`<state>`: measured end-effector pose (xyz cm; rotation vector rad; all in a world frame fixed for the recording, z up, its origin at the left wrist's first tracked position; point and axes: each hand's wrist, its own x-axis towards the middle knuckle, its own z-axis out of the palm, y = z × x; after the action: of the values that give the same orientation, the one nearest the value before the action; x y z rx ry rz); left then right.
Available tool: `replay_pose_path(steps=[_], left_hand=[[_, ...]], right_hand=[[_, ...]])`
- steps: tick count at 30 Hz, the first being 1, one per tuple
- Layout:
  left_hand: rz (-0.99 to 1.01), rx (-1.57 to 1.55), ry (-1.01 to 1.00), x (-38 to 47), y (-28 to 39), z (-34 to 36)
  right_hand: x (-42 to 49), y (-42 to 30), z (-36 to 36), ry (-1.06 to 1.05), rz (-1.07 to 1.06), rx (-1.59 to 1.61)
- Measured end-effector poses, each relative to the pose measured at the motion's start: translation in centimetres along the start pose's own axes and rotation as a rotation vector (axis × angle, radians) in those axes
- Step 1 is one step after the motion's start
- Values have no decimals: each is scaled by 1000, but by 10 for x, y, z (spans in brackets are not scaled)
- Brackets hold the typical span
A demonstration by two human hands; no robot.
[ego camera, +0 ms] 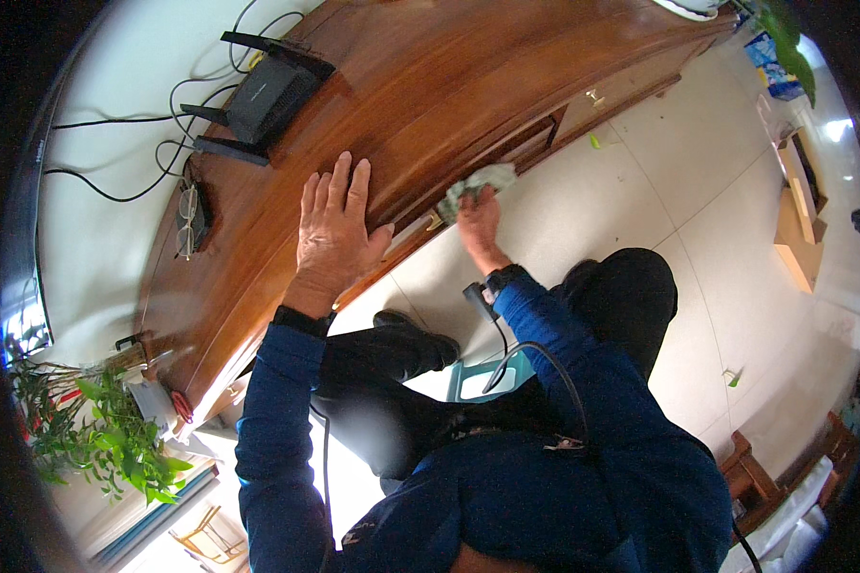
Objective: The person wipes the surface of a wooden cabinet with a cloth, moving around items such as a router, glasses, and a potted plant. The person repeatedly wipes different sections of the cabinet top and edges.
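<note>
My left hand lies flat on the brown wooden top of a long low cabinet, its fingers slightly spread and nothing in its grasp. Lower down, along the cabinet's front, my right hand grips a crumpled pale grey-green cloth. The cloth is against the drawer fronts, beside a small metal handle. My fingers partly hide it. Farther right along the front are an open-looking recess and another light metal knob.
A black router with antennas and cables stands on the cabinet's far side. Eyeglasses lie near the left end, by a green potted plant. A teal plastic stool is beneath me. Cardboard and leaf bits lie on the tiled floor.
</note>
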<state>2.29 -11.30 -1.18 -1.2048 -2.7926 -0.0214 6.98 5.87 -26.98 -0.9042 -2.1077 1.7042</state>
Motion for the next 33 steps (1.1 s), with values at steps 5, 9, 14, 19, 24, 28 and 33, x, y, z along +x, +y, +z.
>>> replay_pose_path(steps=[5, 9, 14, 19, 24, 28, 33], left_hand=[[-4, 52, -1, 2, 2, 1], [12, 31, 26, 2, 2, -1], [7, 25, 10, 3, -2, 1], [4, 24, 34, 1, -2, 3], [37, 19, 86, 2, -3, 6], [38, 29, 85, 2, -3, 8], [41, 8, 111, 4, -3, 10]], right_hand=[[-41, -15, 20, -157, 59, -96], [11, -15, -4, 204, -31, 114], [82, -4, -57, 224, 109, 623], [11, -1, -10, 127, 2, 266], [-43, -28, 16, 46, 30, 217], [-54, -47, 25, 24, 92, 456], [-84, -19, 77, -22, 59, 303]])
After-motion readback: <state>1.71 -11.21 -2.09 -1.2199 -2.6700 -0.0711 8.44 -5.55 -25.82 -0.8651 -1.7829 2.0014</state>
